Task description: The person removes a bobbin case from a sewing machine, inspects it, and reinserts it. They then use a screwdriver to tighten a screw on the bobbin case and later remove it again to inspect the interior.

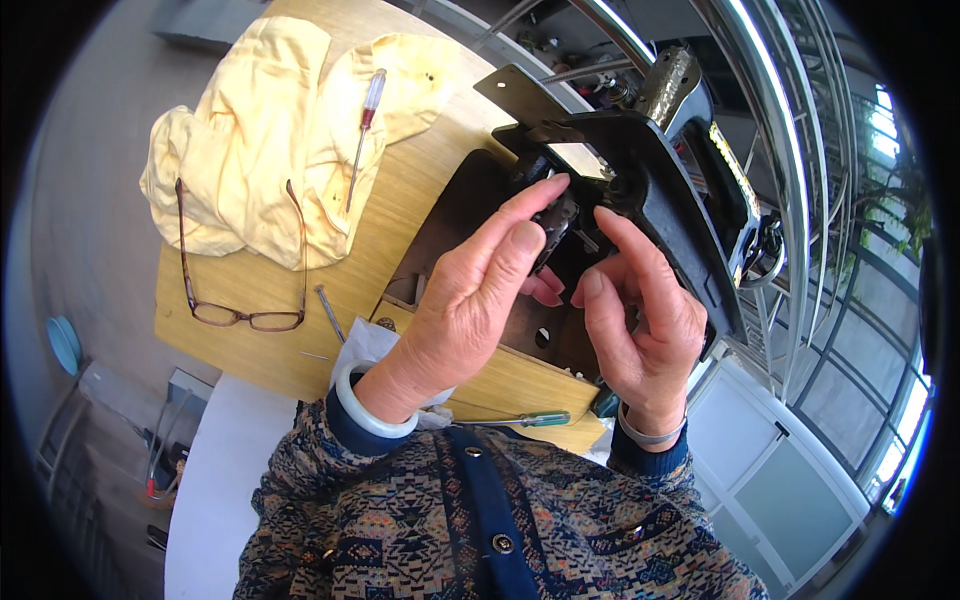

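My left hand [465, 300] has its thumb and fingers closed around a small dark metal part [553, 228] with rounded edges; its exact kind I cannot make out. The hand covers much of it. Just to the right, my right hand [645, 330] holds nothing that shows, its index finger and thumb apart and curved toward that part. Both hands are over the tabletop opening, in front of a black sewing machine [650, 180] tipped back so that its underside faces me.
On the wooden table [230, 345], a yellow cloth [235, 130] carries a red-and-clear-handled screwdriver [367, 118] and brown-framed glasses [220, 314]. A long bolt [328, 312] lies nearby. A green-handled screwdriver [545, 418] lies near my body. Metal railings [770, 90] rise behind the machine.
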Demonstrator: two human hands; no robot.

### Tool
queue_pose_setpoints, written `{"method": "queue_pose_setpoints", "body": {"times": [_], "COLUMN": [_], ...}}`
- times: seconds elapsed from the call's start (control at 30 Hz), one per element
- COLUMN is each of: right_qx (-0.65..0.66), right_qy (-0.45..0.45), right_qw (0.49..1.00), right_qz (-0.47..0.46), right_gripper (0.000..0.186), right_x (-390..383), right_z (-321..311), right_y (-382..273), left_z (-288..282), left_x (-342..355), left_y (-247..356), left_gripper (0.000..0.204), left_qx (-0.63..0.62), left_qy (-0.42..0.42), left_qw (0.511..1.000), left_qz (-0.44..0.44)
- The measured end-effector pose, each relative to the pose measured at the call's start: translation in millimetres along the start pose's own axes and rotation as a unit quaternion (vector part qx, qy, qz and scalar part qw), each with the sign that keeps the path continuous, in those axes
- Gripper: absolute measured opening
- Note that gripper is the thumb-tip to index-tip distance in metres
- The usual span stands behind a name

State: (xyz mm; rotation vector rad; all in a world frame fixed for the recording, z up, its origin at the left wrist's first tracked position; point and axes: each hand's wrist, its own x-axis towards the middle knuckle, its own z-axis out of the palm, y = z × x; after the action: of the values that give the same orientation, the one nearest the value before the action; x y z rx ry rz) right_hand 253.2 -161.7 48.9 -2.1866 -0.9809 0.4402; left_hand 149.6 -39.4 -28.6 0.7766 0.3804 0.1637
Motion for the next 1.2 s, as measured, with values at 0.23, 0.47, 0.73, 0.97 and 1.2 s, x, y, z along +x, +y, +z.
{"method": "queue_pose_setpoints", "body": {"times": [0.23,0.47,0.73,0.97,1.2], "right_qx": [-0.063,0.149,0.135,0.039,-0.283], "right_qy": [0.002,0.043,-0.100,-0.220,-0.104], "right_qw": [0.995,0.972,0.951,0.917,0.952], "right_qz": [0.078,0.175,0.260,0.329,0.059], "right_gripper": [0.050,0.039,0.033,0.028,0.034], "right_x": [-30,-42,-80,-100,-56], "right_z": [8,23,32,99,178], "right_y": [6,2,48,182,352], "left_z": [2,6,-31,-58,-75], "left_x": [-1,-9,-29,-48,-59], "left_y": [7,20,36,26,15], "left_gripper": [0.066,0.068,0.065,0.064,0.065], "left_qx": [-0.097,-0.111,-0.041,-0.067,-0.077], "left_qy": [-0.006,-0.016,0.055,0.075,0.079], "left_qw": [0.994,0.993,0.998,0.994,0.993], "left_qz": [-0.041,-0.044,-0.012,-0.044,-0.045]}}
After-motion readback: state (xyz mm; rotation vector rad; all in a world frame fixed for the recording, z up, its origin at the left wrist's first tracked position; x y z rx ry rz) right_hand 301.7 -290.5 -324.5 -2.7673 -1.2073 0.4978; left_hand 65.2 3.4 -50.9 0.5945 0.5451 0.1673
